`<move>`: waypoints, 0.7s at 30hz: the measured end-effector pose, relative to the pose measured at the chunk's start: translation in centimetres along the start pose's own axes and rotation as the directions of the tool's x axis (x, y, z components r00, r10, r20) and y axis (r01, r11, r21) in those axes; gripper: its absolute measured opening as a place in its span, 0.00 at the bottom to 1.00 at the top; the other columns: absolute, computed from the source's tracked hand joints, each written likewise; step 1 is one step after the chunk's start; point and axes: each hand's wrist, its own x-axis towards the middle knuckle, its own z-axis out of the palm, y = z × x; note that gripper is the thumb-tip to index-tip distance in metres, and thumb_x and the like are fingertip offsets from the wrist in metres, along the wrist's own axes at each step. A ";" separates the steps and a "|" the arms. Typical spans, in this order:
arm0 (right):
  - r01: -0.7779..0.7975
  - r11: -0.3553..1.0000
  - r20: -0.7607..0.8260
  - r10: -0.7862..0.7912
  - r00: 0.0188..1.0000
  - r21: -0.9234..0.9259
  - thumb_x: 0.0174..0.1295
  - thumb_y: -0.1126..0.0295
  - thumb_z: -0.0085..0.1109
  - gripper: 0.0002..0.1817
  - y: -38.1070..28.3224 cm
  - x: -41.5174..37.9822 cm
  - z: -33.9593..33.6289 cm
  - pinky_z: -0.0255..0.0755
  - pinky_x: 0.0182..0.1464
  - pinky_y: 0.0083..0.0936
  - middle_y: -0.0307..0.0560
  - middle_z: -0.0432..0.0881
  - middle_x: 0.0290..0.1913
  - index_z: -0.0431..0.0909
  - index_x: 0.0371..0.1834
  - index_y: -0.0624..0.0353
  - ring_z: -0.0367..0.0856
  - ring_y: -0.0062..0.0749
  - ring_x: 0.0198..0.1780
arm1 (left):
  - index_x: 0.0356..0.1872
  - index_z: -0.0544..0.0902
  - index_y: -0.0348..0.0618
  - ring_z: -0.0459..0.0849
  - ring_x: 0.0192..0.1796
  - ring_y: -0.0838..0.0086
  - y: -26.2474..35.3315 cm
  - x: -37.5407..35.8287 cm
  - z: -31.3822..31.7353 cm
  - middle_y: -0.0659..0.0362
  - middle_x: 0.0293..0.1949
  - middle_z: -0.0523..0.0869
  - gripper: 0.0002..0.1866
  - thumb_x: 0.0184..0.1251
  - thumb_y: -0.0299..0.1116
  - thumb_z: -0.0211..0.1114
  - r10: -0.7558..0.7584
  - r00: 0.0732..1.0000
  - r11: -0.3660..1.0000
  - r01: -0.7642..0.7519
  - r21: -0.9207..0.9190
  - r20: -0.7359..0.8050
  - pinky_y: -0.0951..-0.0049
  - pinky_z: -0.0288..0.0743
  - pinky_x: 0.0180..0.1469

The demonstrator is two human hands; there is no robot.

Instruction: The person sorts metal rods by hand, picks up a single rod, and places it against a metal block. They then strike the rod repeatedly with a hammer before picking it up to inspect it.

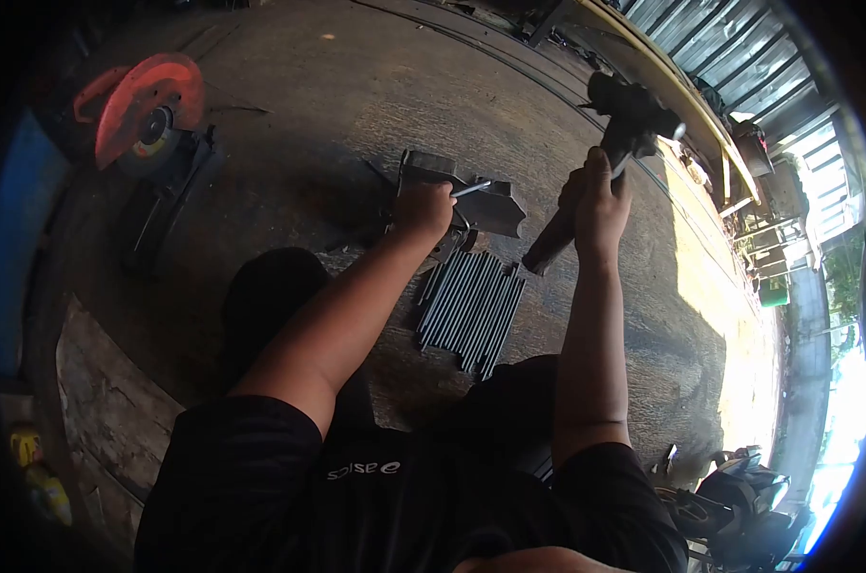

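My left hand [423, 207] is closed on a thin metal rod [472, 188], which sticks out to the right over a dark bent metal piece [495, 209] on the ground. Raised at the right, my right hand [600, 205] grips a hammer [633, 113], its dark head up and its thick handle slanting down to the left. Below my left hand, several metal rods [471, 310] lie side by side in a bundle. The far end of the held rod is just above the metal piece; whether they touch is hard to tell.
A cutting machine with a red guard [170, 86] stands at the upper left. A worn board [113, 401] lies at the lower left. Cables [509, 62] cross the floor at the top. Dark equipment [739, 497] sits at the lower right, and a green container [774, 293] at the right.
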 end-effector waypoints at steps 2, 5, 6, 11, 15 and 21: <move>0.002 0.997 -0.067 -0.007 0.998 -0.073 0.66 0.56 0.56 0.17 1.5 0.0 0.1 0.70 0.25 0.25 0.43 0.76 0.21 0.72 0.35 0.62 0.76 0.26 0.21 | 0.39 0.80 0.44 0.83 0.45 0.51 0.0 0.2 0.0 0.49 0.38 0.85 0.12 0.69 0.42 0.57 -0.018 0.999 1.000 0.018 0.004 0.030 0.52 0.76 0.46; -0.087 0.654 0.034 0.169 0.985 -0.751 0.64 0.55 0.54 0.22 9.9 -1.9 -0.1 0.75 0.37 0.37 0.54 0.79 0.25 0.75 0.37 0.69 0.82 0.41 0.30 | 0.39 0.80 0.44 0.83 0.47 0.52 0.2 -0.1 0.1 0.49 0.40 0.85 0.12 0.68 0.41 0.58 0.016 1.000 1.000 -0.016 0.017 0.004 0.52 0.76 0.47; -0.098 0.393 0.064 0.380 0.923 -0.914 0.63 0.55 0.53 0.24 12.6 -2.2 -0.4 0.75 0.42 0.40 0.58 0.80 0.26 0.75 0.38 0.72 0.83 0.45 0.34 | 0.39 0.80 0.44 0.83 0.47 0.52 0.6 -0.2 0.2 0.49 0.40 0.85 0.12 0.68 0.41 0.58 0.026 1.000 0.999 -0.026 0.019 0.004 0.52 0.76 0.47; -0.324 0.673 0.042 0.467 0.883 -0.665 0.61 0.54 0.54 0.25 10.3 -2.4 -1.0 0.77 0.36 0.37 0.57 0.80 0.25 0.77 0.37 0.73 0.84 0.41 0.30 | 0.39 0.80 0.44 0.83 0.48 0.52 0.2 -0.7 0.1 0.50 0.41 0.86 0.11 0.66 0.41 0.60 -0.002 1.000 1.000 0.002 0.019 -0.019 0.52 0.76 0.47; -0.296 0.837 -0.037 0.315 0.948 -0.461 0.62 0.55 0.56 0.21 2.3 -1.9 -0.5 0.70 0.23 0.26 0.45 0.76 0.20 0.76 0.35 0.68 0.76 0.28 0.20 | 0.38 0.79 0.44 0.84 0.45 0.52 0.4 -0.4 0.3 0.49 0.37 0.85 0.10 0.66 0.40 0.61 0.018 0.999 1.000 -0.019 -0.015 -0.044 0.53 0.76 0.45; 0.005 0.982 -0.096 -0.024 0.995 -0.190 0.65 0.59 0.56 0.15 -1.4 -0.8 0.7 0.70 0.23 0.23 0.39 0.75 0.19 0.72 0.36 0.62 0.75 0.22 0.20 | 0.39 0.80 0.44 0.84 0.45 0.53 0.6 -0.3 -0.5 0.50 0.38 0.85 0.10 0.66 0.39 0.61 0.006 1.000 1.000 -0.006 -0.003 -0.002 0.53 0.77 0.45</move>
